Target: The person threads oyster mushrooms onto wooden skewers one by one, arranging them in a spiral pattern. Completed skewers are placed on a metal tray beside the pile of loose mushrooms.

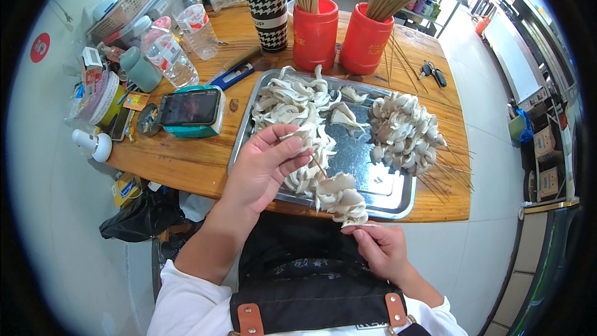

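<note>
Between the thumb and fingers of my left hand (266,158) is a piece of oyster mushroom (302,136), at the upper end of a thin wooden skewer (320,167). Several mushroom pieces (343,198) are threaded close together lower on that skewer. My right hand (380,245) grips its lower end, just under the threaded pieces. Behind my hands lies a metal tray (350,158). Loose torn oyster mushrooms (291,98) are heaped on its left side. Finished-looking mushroom skewers (406,133) are piled on its right, their bare sticks (454,168) jutting past the rim.
Two red containers (315,42) of bamboo skewers stand behind the tray, beside a patterned cup (267,18). Keys (433,73) lie at the right. Leftward are a phone (191,106) on a teal box, a blue-handled tool (233,74) and plastic bottles (170,58).
</note>
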Action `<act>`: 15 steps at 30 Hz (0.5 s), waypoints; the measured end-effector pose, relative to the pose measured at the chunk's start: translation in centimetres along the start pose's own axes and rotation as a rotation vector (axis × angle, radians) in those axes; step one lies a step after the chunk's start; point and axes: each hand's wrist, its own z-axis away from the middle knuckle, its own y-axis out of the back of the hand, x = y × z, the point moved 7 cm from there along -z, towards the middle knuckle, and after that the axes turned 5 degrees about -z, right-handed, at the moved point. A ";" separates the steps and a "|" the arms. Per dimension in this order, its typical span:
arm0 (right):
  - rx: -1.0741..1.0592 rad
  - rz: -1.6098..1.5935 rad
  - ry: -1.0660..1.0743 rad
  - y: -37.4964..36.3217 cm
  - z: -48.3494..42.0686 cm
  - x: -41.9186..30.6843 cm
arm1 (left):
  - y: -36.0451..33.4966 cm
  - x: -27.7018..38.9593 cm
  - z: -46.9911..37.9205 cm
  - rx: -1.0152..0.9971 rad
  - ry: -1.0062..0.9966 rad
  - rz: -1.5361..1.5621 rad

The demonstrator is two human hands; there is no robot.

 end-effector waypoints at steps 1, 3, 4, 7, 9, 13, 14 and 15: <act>-0.007 0.011 0.012 0.0 -0.1 -0.1 | -0.2 0.1 0.1 -0.019 0.000 0.003; -0.014 0.023 0.014 0.0 -0.1 -0.2 | -0.3 0.1 0.1 -0.041 -0.005 -0.005; -0.015 0.024 0.008 0.0 0.0 -0.3 | -0.2 0.3 0.1 -0.029 -0.013 0.008; -0.031 0.022 0.013 -0.2 -0.1 -0.4 | 0.0 0.5 0.1 0.006 -0.036 -0.017; -0.019 0.018 -0.004 -0.1 -0.1 -0.4 | -0.3 0.5 0.2 -0.010 -0.045 -0.037; 0.008 0.005 -0.027 0.1 -0.1 -0.3 | -0.7 0.9 0.5 -0.030 -0.115 -0.073; 0.003 0.005 -0.034 0.0 -0.1 -0.4 | -0.7 1.0 0.6 -0.030 -0.137 -0.085; 0.006 0.007 -0.025 0.0 -0.1 -0.5 | -0.8 1.0 0.6 -0.044 -0.128 -0.075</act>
